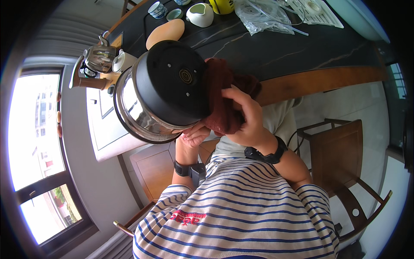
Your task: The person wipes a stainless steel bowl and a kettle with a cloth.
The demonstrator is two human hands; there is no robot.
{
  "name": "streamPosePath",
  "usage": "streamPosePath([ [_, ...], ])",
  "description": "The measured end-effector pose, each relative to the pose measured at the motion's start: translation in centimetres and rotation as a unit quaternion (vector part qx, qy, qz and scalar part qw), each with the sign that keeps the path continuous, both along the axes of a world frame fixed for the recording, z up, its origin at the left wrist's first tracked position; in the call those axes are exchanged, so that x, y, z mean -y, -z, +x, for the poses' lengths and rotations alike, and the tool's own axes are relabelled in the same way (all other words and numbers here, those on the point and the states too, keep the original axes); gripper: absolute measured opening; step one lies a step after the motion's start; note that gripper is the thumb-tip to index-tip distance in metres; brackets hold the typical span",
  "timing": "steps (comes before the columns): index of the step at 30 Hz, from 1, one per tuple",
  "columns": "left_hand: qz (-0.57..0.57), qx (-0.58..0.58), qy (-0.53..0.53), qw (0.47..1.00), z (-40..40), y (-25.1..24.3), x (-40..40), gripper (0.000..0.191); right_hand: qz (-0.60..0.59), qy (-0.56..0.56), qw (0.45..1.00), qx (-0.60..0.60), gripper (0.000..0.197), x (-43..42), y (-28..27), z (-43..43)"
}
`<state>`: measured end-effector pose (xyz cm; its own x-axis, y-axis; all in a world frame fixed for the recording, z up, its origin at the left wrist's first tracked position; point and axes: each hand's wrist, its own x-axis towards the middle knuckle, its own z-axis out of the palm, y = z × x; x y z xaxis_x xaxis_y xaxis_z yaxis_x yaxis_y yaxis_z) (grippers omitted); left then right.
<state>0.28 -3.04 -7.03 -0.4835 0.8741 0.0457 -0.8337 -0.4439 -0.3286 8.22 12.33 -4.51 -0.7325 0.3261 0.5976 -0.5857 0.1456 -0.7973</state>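
Observation:
A cylindrical appliance with a black end [176, 77] and a shiny silver, glass-like body is held tilted above my lap, by the table's edge. My left hand [195, 134] is under its lower side, fingers curled against it, partly hidden by the body. In my right hand [247, 119] is a dark red-brown cloth [223, 97], pressed to the black end's right side. Small studs and a round emblem show on the black face. Both wrists wear black bands.
On the dark marble-patterned table [275, 51] stand small cups [157, 10], a white pitcher [200, 15], a tan oval object [165, 32], a plastic bag with tubing [263, 17] and a glass kettle [100, 58]. Wooden chairs [339, 152] flank me.

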Motion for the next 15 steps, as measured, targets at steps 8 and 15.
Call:
streamPosePath([
  [8,-0.054,-0.024,-0.003,0.998,-1.1,0.8,-1.4,0.024,0.146,0.016,0.974,-0.171,0.05,-0.2,-1.6,-0.5],
  [15,-0.119,-0.054,-0.03,0.991,-1.1,0.3,1.6,0.016,0.105,0.01,0.992,-0.068,0.049,-1.5,0.3,-0.7],
])
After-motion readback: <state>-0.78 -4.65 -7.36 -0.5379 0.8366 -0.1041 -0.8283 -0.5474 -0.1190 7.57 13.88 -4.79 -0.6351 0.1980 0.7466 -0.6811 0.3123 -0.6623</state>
